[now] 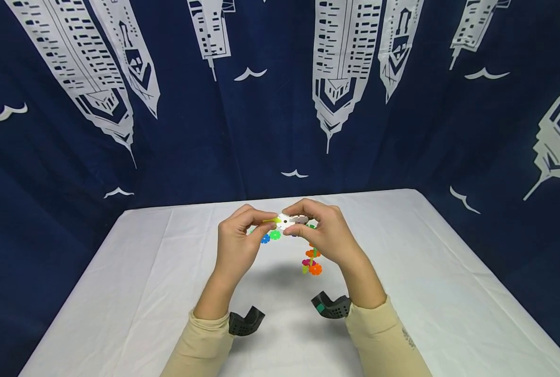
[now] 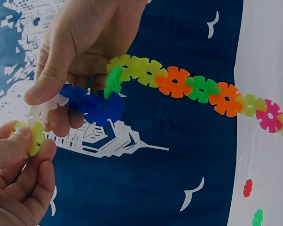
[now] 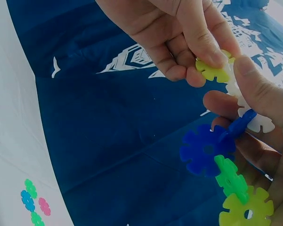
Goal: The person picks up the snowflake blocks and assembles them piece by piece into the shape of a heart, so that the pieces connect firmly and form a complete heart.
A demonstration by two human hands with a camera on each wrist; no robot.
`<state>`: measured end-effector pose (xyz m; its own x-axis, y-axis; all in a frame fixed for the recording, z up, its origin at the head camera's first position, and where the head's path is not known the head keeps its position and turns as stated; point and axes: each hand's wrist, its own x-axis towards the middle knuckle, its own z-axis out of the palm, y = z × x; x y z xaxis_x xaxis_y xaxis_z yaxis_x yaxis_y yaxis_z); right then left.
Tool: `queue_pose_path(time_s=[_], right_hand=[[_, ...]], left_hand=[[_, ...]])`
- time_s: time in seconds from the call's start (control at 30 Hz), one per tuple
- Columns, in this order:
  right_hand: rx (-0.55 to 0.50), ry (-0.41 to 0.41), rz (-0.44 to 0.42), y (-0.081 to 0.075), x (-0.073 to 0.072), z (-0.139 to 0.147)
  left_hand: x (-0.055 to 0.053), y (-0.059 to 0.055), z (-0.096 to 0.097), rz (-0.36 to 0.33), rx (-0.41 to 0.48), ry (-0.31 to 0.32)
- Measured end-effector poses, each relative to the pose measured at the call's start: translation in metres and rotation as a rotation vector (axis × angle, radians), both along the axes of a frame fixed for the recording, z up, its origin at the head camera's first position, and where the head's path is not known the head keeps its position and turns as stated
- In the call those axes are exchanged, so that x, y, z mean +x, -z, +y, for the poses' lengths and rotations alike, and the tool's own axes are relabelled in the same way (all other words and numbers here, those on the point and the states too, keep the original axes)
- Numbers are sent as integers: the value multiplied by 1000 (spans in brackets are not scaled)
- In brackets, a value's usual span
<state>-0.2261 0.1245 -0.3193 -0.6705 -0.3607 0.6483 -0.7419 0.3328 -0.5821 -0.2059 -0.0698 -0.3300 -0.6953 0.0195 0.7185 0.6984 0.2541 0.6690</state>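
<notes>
My left hand (image 1: 239,243) pinches a yellow notched plastic disc (image 3: 213,71) between thumb and fingers. My right hand (image 1: 329,233) grips a white notched disc (image 2: 48,110), and the yellow disc meets it edge to edge; how deeply their slots engage is hidden by fingertips. From the white discs a linked chain runs on through blue discs (image 3: 205,150), a green disc (image 3: 231,178) and a yellow disc (image 3: 247,212). Farther along, the left wrist view shows orange (image 2: 174,81), green (image 2: 202,89) and pink discs (image 2: 270,115). In the head view the chain's orange part (image 1: 313,253) hangs below the right hand.
Loose discs lie on the white-covered table (image 1: 166,293) beyond the hands, among them a blue one (image 1: 265,239) and a green one (image 1: 275,235). A navy curtain (image 1: 261,131) with white building prints stands behind the table's far edge. Dark camera mounts sit at both wrists.
</notes>
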Motion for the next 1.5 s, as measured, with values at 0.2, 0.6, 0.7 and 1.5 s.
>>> queue_pose_path(time_s=[0.2,0.6,0.7,1.5], right_hand=[[15,-2,-31,0,1,2],[36,-17,-10,8,-5,0],[35,-12,-1,9,-6,-2],[77,52,-71,8,-8,3]], left_hand=[[-2,0,-1,-29,8,40],[-8,8,-5,-78,73,109],[-9,8,-5,-88,83,112],[-47,48,-13,-368,37,-29]])
